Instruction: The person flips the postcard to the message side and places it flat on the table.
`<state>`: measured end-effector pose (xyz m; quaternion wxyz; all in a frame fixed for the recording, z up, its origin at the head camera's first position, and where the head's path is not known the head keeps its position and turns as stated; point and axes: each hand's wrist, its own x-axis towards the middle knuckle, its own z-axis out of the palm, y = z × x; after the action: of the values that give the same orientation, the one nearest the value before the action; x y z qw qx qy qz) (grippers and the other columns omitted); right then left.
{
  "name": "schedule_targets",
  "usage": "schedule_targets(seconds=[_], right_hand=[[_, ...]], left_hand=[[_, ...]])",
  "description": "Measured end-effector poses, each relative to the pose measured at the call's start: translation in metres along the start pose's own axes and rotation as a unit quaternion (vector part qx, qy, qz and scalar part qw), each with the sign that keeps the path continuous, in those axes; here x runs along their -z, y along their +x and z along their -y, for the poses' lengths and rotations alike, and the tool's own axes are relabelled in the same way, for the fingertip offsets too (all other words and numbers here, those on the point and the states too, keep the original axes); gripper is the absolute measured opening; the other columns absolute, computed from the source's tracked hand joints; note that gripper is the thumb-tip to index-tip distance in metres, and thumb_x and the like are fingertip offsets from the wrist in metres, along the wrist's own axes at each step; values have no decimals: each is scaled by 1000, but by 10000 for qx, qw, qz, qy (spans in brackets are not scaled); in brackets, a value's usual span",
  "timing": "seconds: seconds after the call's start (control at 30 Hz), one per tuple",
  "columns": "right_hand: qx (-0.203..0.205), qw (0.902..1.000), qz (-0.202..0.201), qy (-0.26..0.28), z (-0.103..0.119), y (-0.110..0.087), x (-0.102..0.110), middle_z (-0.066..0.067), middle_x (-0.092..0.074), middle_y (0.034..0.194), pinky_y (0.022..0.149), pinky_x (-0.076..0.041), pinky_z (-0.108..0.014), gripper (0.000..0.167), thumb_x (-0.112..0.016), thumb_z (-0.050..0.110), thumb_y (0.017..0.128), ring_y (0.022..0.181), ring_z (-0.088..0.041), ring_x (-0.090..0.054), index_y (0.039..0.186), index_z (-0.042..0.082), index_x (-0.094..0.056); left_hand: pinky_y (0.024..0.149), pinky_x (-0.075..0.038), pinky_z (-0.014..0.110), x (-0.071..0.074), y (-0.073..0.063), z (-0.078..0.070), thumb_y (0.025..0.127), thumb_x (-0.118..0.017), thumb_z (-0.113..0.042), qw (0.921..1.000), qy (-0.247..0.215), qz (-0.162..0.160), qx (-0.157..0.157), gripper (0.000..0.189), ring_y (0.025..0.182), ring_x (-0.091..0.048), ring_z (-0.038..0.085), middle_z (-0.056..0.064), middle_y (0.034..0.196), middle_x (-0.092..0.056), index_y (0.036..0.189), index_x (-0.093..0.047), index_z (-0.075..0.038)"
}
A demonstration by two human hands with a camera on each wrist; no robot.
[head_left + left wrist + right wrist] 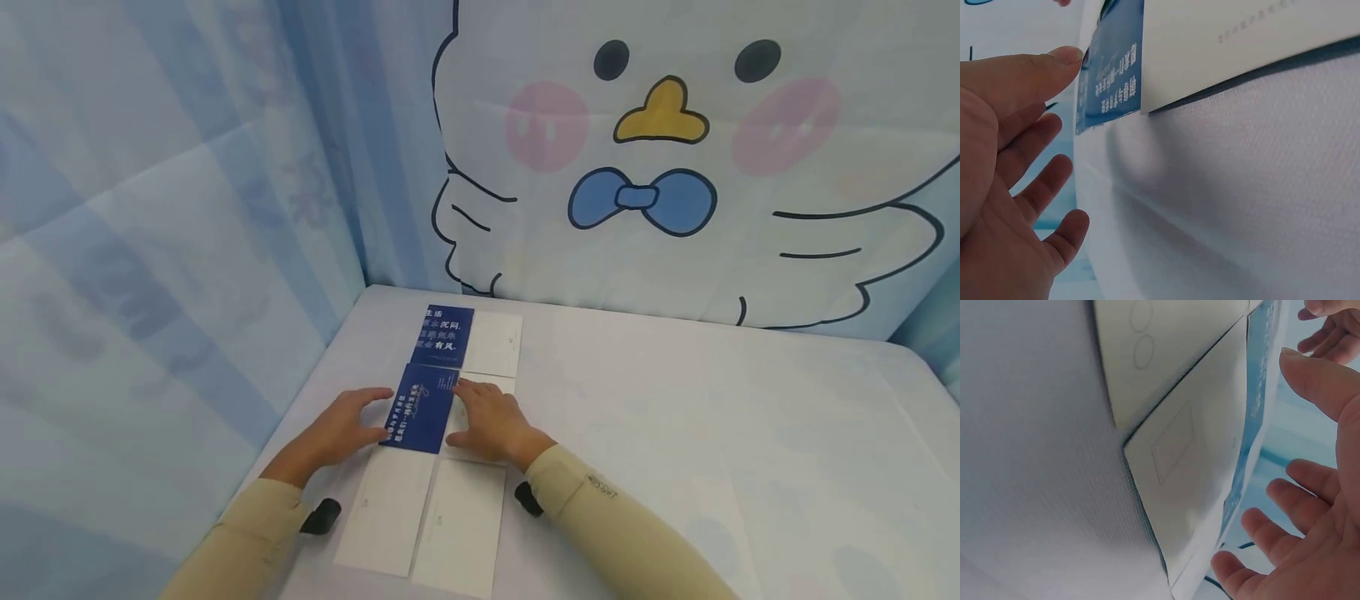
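Note:
Several postcards lie in two columns on the white table. The middle card of the left column is a blue postcard (422,408) with white lettering. My left hand (347,427) is at its left edge, thumb and fingers spread; the left wrist view shows the thumb (1054,65) beside the blue card. Over the white middle card of the right column is my right hand (491,419), its fingertips near the blue card's right edge. In the right wrist view, the right fingers are spread and grip nothing, beside a white postcard (1200,444) with a printed rectangle.
Behind the middle row are another blue postcard (442,337) and a white one (492,343). Nearer lie two white postcards, left (386,508) and right (461,525). A patterned curtain (187,208) hangs along the table's left side, and a cartoon backdrop (652,275) stands behind.

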<state>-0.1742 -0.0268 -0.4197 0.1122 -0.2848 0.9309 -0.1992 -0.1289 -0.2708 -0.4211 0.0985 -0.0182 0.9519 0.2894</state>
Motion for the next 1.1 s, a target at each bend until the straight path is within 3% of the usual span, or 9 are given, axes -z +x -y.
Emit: schedule_targets(seconds=[0.23, 0.47, 0.6, 0.8, 1.1], right_hand=[[-70, 10000, 61, 4, 1, 10, -5, -5, -46, 152, 115, -28, -54, 75, -75, 43, 87, 144, -29, -33, 150, 14, -45], [-189, 9991, 277, -276, 2, 18, -8, -4, -45, 154, 116, -11, -63, 80, -75, 50, 84, 149, -31, -20, 151, 17, -45], [-135, 9983, 446, -350, 5, 20, -9, -5, -44, 154, 115, -6, -66, 86, -76, 56, 80, 150, -32, -17, 151, 17, -45], [-143, 9968, 634, -465, 7, 19, -10, -6, -44, 154, 114, -6, -68, 95, -79, 61, 74, 150, -32, -17, 151, 16, -45], [-105, 9964, 705, -459, 6, 21, -10, -6, -45, 153, 114, -7, -69, 90, -74, 62, 77, 150, -31, -19, 150, 16, -47]], left_hand=[[110, -31, 62, -5, 14, 4, 91, -74, -19, 10000, 15, 56, 31, 60, 141, -35, 42, 19, 152, -43, 146, -52, -13], [113, -28, 60, -10, 29, 5, 92, -72, -20, 9996, -82, 255, -110, 55, 142, -33, 43, 22, 151, -42, 144, -55, -10], [113, -28, 60, -12, 30, 8, 92, -73, -25, 9995, 41, 317, 1, 57, 141, -33, 44, 24, 151, -41, 144, -55, -10], [113, -28, 60, -9, 29, 3, 91, -74, -29, 9986, 144, 497, 80, 60, 141, -32, 44, 24, 151, -40, 145, -54, -11], [112, -30, 60, -8, 29, 4, 92, -72, -31, 9985, 70, 546, 51, 58, 139, -36, 43, 23, 149, -44, 143, -55, -10]])
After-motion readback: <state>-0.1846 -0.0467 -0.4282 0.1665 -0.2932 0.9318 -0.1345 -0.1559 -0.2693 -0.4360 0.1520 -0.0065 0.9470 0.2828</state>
